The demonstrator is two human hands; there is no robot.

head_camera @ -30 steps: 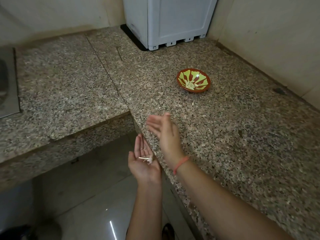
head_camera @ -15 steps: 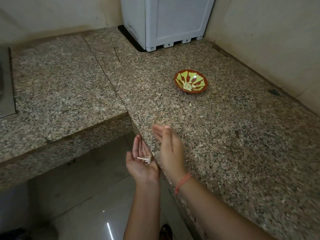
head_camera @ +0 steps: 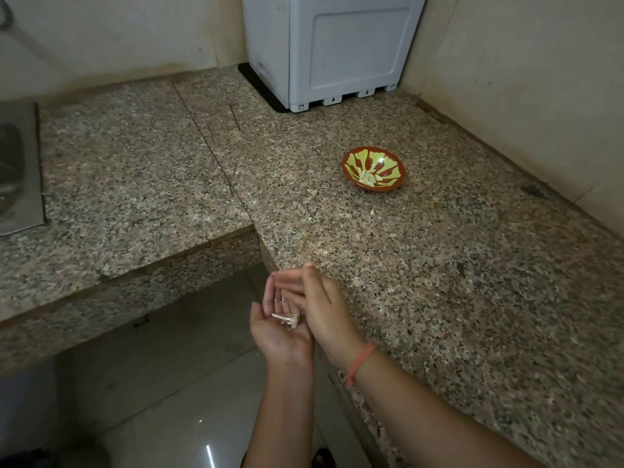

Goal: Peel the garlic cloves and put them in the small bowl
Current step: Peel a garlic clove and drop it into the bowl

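A small red bowl with a yellow-green pattern stands on the granite counter, far right of centre, with pale peeled garlic cloves in its bottom. My left hand is cupped palm up just off the counter's front edge, with white garlic skin scraps lying in the palm. My right hand lies with straight fingers beside the left palm, its edge against the counter rim. One small pale bit lies on the counter in front of the bowl.
A grey plastic appliance stands at the back against the wall. A steel sink edge shows at the far left. The counter forms an L with a gap and tiled floor below my hands. A wall bounds the right side.
My right hand has drawn back across the counter to the left palm at the counter edge. The view has tilted up, showing more of the wall and the appliance.
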